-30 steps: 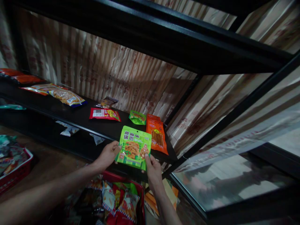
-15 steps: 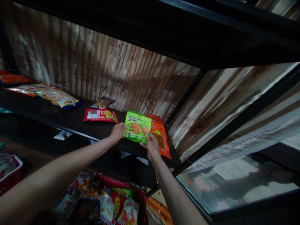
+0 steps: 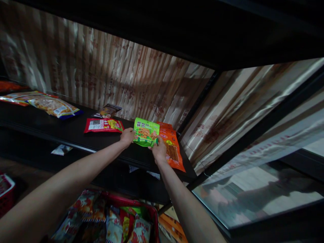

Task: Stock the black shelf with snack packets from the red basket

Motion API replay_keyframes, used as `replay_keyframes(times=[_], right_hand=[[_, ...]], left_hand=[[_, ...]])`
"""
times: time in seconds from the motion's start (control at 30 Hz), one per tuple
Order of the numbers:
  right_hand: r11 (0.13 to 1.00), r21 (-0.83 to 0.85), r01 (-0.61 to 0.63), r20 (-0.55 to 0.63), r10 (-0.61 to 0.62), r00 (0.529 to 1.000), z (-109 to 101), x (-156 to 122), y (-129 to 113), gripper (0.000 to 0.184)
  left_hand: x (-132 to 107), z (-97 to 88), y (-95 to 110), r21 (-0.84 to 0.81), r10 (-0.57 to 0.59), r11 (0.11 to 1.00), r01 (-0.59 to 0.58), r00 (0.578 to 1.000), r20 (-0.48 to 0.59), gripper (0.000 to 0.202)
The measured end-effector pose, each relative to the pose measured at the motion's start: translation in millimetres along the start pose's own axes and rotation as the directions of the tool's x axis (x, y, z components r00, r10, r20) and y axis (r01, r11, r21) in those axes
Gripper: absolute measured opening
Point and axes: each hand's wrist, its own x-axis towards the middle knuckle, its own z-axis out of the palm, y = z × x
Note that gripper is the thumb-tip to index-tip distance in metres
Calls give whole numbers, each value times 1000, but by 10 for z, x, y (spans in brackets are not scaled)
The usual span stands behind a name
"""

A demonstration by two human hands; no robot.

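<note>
A bright green snack bag (image 3: 146, 131) is held between both hands at the shelf, its printed front facing me. My left hand (image 3: 128, 136) is closed on its left edge. My right hand (image 3: 159, 150) pinches the lower right corner. Just right of it, an orange snack bag (image 3: 172, 148) lies on the black shelf (image 3: 101, 141), partly covered by the green bag and my right hand. To the left lie a red snack bag (image 3: 104, 125) and, behind it, a small dark brown packet (image 3: 108, 110).
Further left on the shelf lies a clear-and-blue snack bag (image 3: 54, 104). Below stands a red basket (image 3: 155, 216) full of snack bags, with another red basket (image 3: 8, 199) at the left edge. A black post (image 3: 243, 118) slants along the right; a dark shelf hangs overhead.
The green bag has shifted slightly back and tilted away, both hands moving with it and keeping hold. The camera view has moved a little.
</note>
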Motion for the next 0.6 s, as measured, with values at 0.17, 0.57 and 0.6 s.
replay_keyframes(times=[0.17, 0.57, 0.6], right_hand=[[959, -279, 59, -74, -83, 994, -4, 28, 33, 38], [682, -729, 67, 82, -11, 997, 9, 18, 39, 48], [684, -726, 67, 80, -13, 997, 17, 17, 32, 48]], left_hand=[[51, 45, -30, 23, -17, 1000, 17, 1000, 2, 22], [78, 49, -118, 94, -23, 995, 26, 999, -35, 19], [81, 47, -118, 90, -20, 996, 24, 999, -42, 18]])
